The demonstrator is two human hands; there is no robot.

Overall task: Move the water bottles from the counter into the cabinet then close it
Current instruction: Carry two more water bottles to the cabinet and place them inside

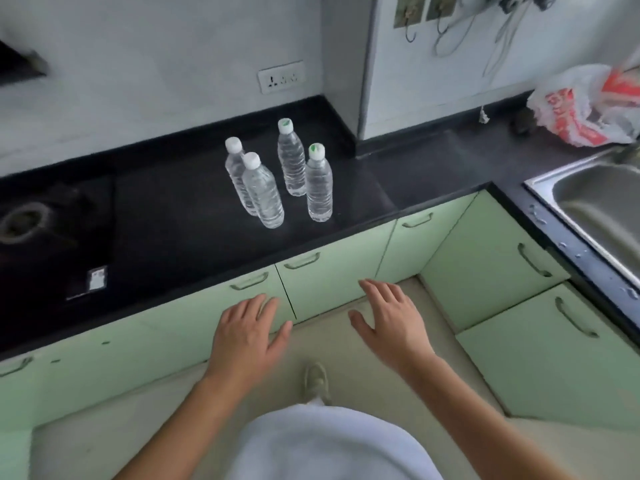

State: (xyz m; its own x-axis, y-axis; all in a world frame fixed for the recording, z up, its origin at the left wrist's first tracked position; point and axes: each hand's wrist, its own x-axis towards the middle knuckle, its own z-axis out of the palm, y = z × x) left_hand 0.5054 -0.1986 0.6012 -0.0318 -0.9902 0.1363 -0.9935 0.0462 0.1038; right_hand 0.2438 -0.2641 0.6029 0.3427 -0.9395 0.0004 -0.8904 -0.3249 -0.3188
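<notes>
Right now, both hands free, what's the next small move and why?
Probably the left hand reaches up to the handle just above it and pulls that cabinet door open. All four water bottles stand on the counter, every green door in view is closed, and the right hand holds nothing either.

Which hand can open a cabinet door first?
Probably the left hand: its fingertips sit just below a door handle. The right hand hovers farther from any handle. Both are empty.
</notes>
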